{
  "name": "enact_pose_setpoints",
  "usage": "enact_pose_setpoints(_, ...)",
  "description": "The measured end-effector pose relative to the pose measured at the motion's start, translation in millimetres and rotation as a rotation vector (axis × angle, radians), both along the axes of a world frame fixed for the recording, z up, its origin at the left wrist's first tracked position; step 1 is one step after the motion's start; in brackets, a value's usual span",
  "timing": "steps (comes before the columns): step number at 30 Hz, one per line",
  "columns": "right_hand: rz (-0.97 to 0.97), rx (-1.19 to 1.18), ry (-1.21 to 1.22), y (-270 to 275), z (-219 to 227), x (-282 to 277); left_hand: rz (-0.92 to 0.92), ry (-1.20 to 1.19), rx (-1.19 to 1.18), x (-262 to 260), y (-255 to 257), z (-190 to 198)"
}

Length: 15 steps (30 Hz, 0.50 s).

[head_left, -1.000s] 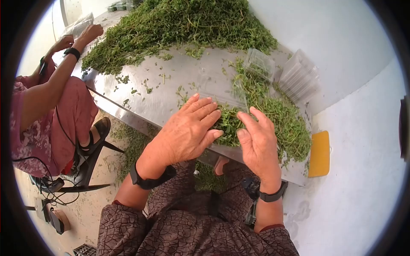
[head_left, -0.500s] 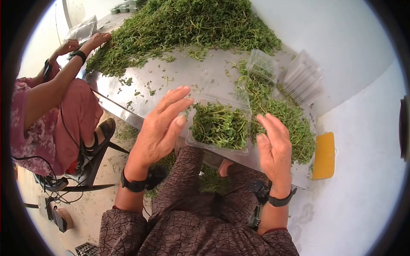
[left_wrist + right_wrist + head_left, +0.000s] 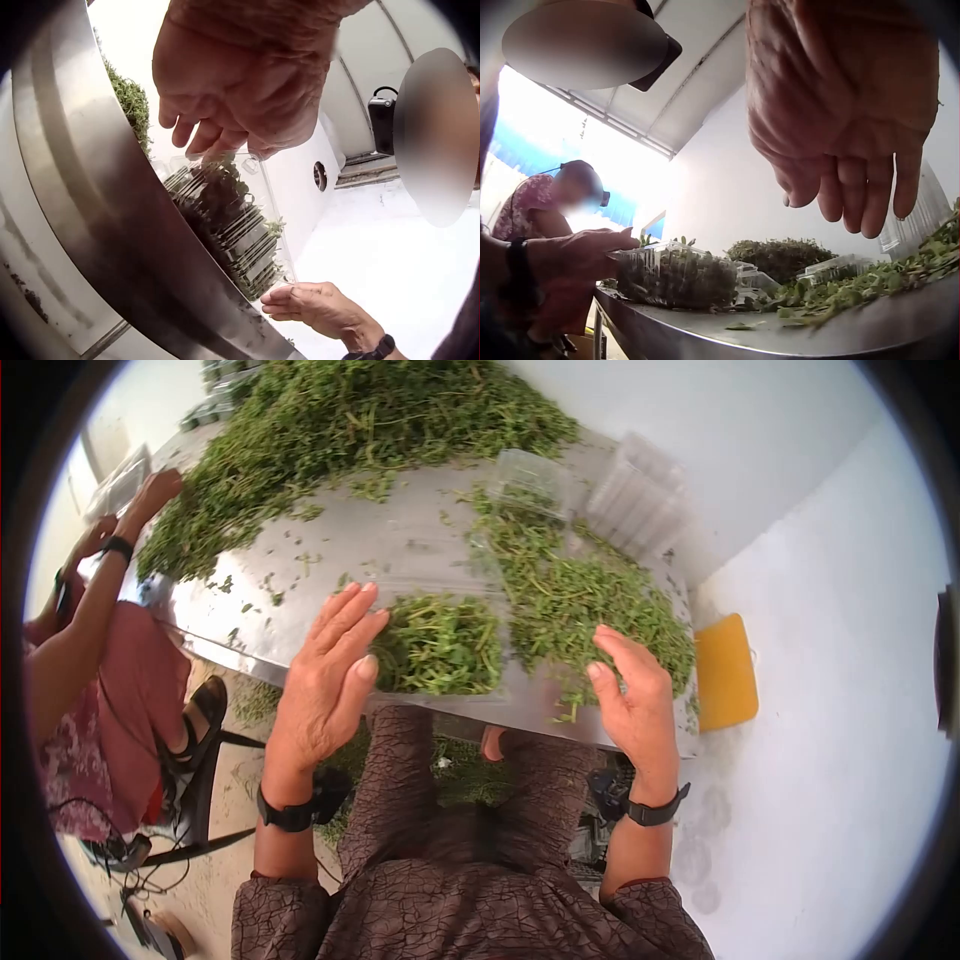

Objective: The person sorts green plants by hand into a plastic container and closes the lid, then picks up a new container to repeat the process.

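A clear plastic box (image 3: 507,678) full of leafy green stems (image 3: 440,643) sits at the table's near edge, its clear lid swung open toward the back. My left hand (image 3: 325,670) is at the box's left side, fingers straight and fingertips right at the rim. To the right, my right hand (image 3: 638,698) is held apart from the box, near loose greens (image 3: 590,600), with its fingers extended and nothing in them. The right wrist view shows the greens through the wall of the box (image 3: 676,276), with the left hand (image 3: 581,255) beside it.
A big heap of greens (image 3: 380,430) covers the back of the metal table (image 3: 350,540). Stacked clear boxes (image 3: 638,495) and a single clear box (image 3: 530,482) stand at the back right. A yellow board (image 3: 727,672) leans on the wall. Another person (image 3: 120,700) sits at left.
Both hands were over the greens in the box, then parted to its sides. Now the left hand is closer to the box and the right hand farther from it. The head view has shifted.
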State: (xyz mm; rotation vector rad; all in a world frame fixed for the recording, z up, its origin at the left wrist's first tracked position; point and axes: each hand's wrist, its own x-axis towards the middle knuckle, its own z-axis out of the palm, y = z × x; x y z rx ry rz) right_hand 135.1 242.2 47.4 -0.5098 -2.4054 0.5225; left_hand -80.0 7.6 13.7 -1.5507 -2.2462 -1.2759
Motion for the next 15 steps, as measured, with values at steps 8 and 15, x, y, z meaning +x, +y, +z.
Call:
enact_pose_setpoints(8,-0.102,0.049,-0.013,28,4,20,0.024,0.056,-0.088,3,6,2)
enact_pose_setpoints(15,-0.13,0.067,-0.108,32,24,13,0.03,-0.097,0.09,9,-5,-9)
